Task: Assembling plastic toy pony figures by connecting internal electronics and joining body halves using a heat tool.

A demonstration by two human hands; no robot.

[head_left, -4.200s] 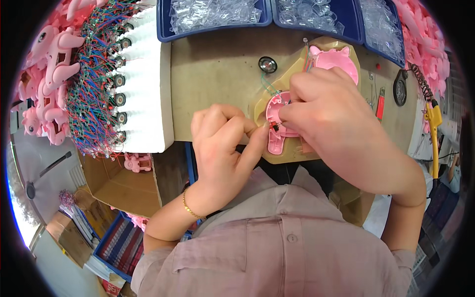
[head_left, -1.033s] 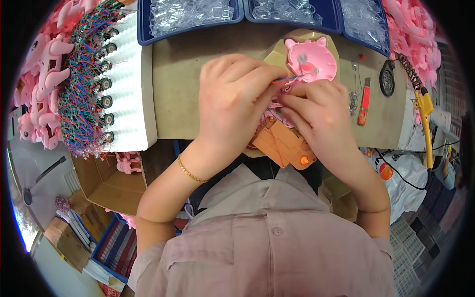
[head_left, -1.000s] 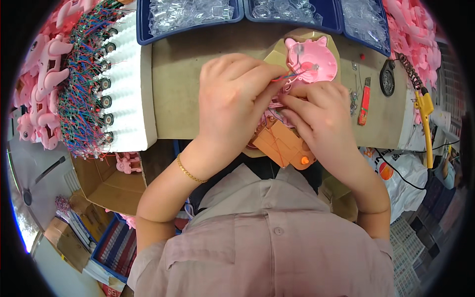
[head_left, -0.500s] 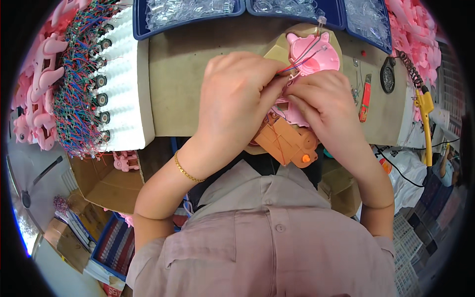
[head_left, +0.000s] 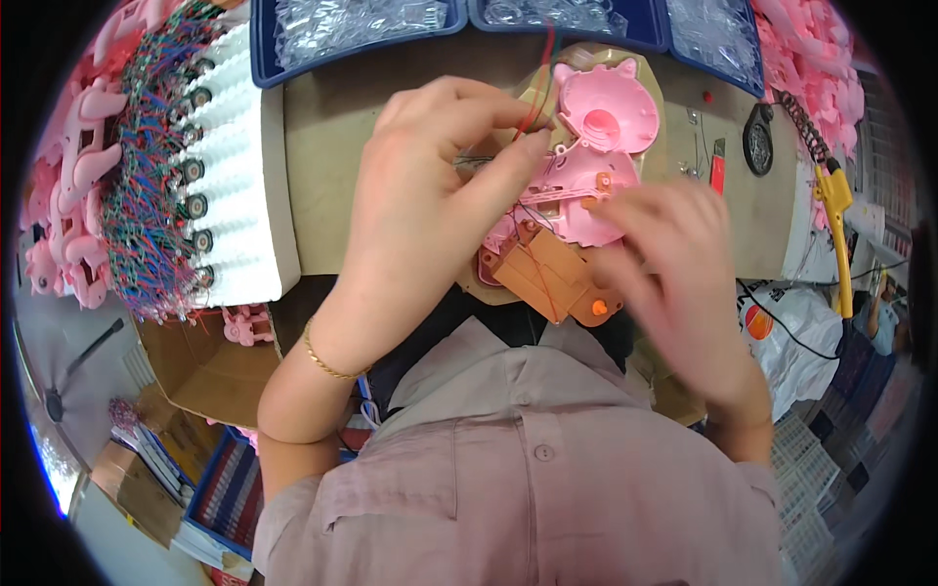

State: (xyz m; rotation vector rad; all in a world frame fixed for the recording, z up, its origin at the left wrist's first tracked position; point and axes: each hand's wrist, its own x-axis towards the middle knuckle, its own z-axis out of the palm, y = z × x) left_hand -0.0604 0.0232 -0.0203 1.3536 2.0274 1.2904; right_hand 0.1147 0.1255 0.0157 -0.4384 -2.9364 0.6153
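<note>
My left hand [head_left: 440, 171] is closed, with thumb and forefinger pinching thin coloured wires [head_left: 549, 61] that stick up past the fingertips. Beneath and beside it lies an opened pink plastic toy shell [head_left: 633, 103], with a round eared half at the far end. The nearer pink half [head_left: 611, 230] has small orange parts inside it. An orange plastic casing [head_left: 535, 273] with a bright orange knob rests tilted at the near end, a thin red wire across it. My right hand [head_left: 679, 264], partly blurred, hovers just right of the shell, fingers apart and nothing visible in them.
Blue bins [head_left: 362, 49] of clear plastic parts line the far edge. To the left, a white ribbed foam tray [head_left: 244, 166] holds wired round parts beside pink toy pieces. A red cutter [head_left: 718, 171], a black round object [head_left: 758, 142] and a yellow coil-corded tool [head_left: 833, 210] are on the right.
My right hand has left the spot beside the left fingers and moved right and nearer, opening. My left hand has shifted left with the wires, uncovering the shell's nearer half.
</note>
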